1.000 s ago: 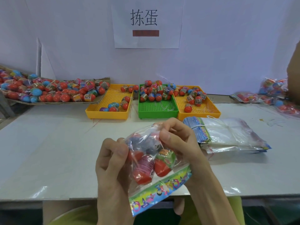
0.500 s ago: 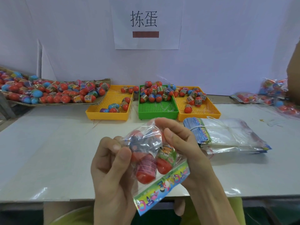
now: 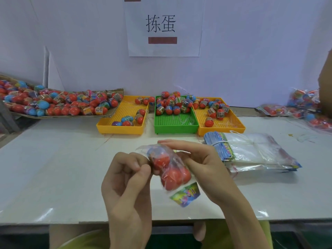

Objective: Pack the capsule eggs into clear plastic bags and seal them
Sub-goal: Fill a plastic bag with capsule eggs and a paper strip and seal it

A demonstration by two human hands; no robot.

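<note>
Left hand: the left hand (image 3: 125, 178) is raised above the near edge of the desk, thumb and forefinger pinching the left edge of the clear bag.
Right hand: the right hand (image 3: 201, 164) has its fingers curled round the right side of the same bag, forefinger laid along its top and thumb against its side.
Clear bag: the clear bag (image 3: 170, 168) hangs tilted between the two hands, off the desk, its printed coloured strip (image 3: 186, 194) at the lower end, nearest the person.
Capsule eggs in the bag: several capsule eggs (image 3: 175, 177), mostly red, sit inside the bag; the exact count cannot be told.
Desk: the white desk (image 3: 53, 168) runs under both hands.
Empty bags: a tied stack of empty bags (image 3: 251, 151) lies flat on the desk just right of the right hand.
Trays: a green tray (image 3: 177, 121) stands between two yellow trays (image 3: 124, 121), side by side at the back of the desk, each with loose eggs.
Cardboard: a cardboard sheet (image 3: 111, 113) at far left carries a big heap of eggs.
Filled bags: filled bags (image 3: 305, 108) are piled at far right.
Wall: a paper sign (image 3: 164, 26) with two characters hangs above the trays.
</note>
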